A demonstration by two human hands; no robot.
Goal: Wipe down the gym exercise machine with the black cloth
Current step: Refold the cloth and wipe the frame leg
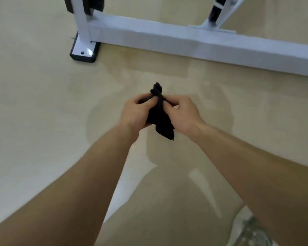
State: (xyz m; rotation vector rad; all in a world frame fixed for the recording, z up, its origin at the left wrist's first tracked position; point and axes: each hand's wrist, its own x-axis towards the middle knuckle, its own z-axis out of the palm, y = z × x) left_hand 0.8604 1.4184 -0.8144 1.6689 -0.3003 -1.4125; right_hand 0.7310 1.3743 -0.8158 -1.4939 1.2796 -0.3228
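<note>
Cloth: the black cloth (159,114) is bunched up and held between both hands, up in the air over the floor. One end pokes up above the fingers and one corner hangs down below the hands.

Left hand (135,112): curled around the left side of the cloth, with the thumb pressing on the top part — it is gripping the cloth.

Right hand (182,114): curled around the right side of the cloth, fingers pinching it near the top — also gripping it.

Arms: both bare arms reach forward from the bottom of the view and meet in the middle.

Machine: the white metal frame (185,41) of the gym machine lies on the floor past the hands, well apart from the cloth. A long white bar runs from left to right, and a white post stands at its left end.

Foot of the machine: a white plate with a black edge (84,53) sits flat on the floor under the post.

Floor (34,103): pale tan and smooth.

Shoe (251,231): a light shoe shows at the bottom right, blurry.
</note>
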